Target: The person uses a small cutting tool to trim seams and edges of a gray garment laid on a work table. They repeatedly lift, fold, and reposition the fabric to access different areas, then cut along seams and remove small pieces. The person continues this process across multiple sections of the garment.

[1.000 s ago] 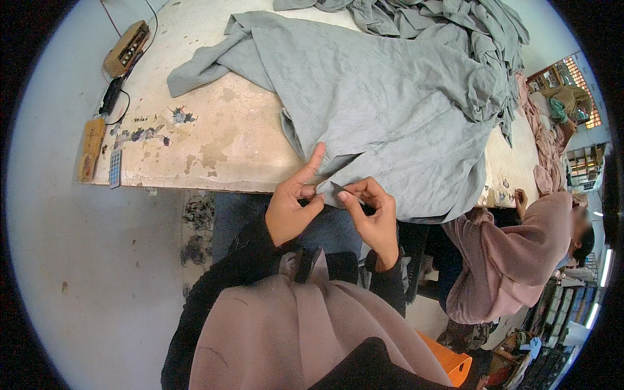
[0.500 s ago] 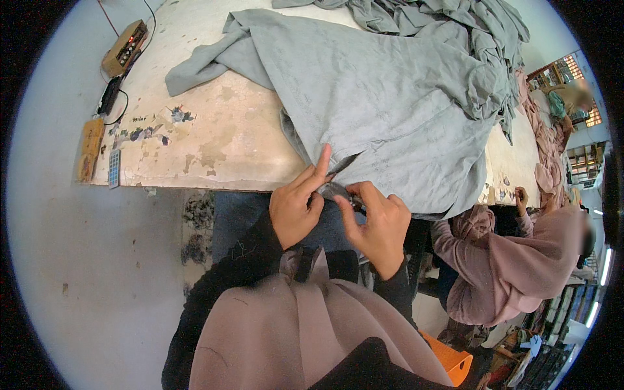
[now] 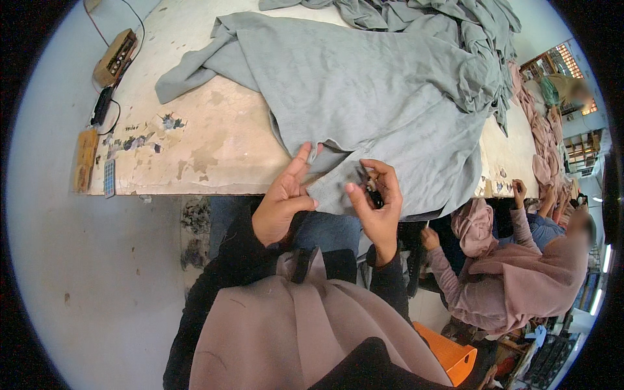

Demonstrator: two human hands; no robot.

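Note:
A large piece of grey cloth [image 3: 383, 84] lies over the table, its near edge hanging past the front. An opening [image 3: 331, 156] in it gapes between my hands. At the left of this gap is my left hand [image 3: 278, 203], fingers stretched forward with the cloth's edge caught between the fingertips, the thumb apart against the lower fold. Small dark thread snips [image 3: 372, 190] sit in my right hand [image 3: 383, 218], their pointed tip toward the opening. My right fingers are curled around them and hide part of the handle.
More bunched grey cloth [image 3: 481, 65] is piled at the far right, beside pink cloth [image 3: 543, 133]. A co-worker in pink [image 3: 500, 279] sits to my right. A remote control [image 3: 110, 179], a wooden block [image 3: 86, 159] and a box with cables [image 3: 116, 57] lie along the left edge.
The opening in the cloth is spread wider. My left hand has shifted left and lower, its thumb now away from the fingers. The snips have come up into view in my right hand.

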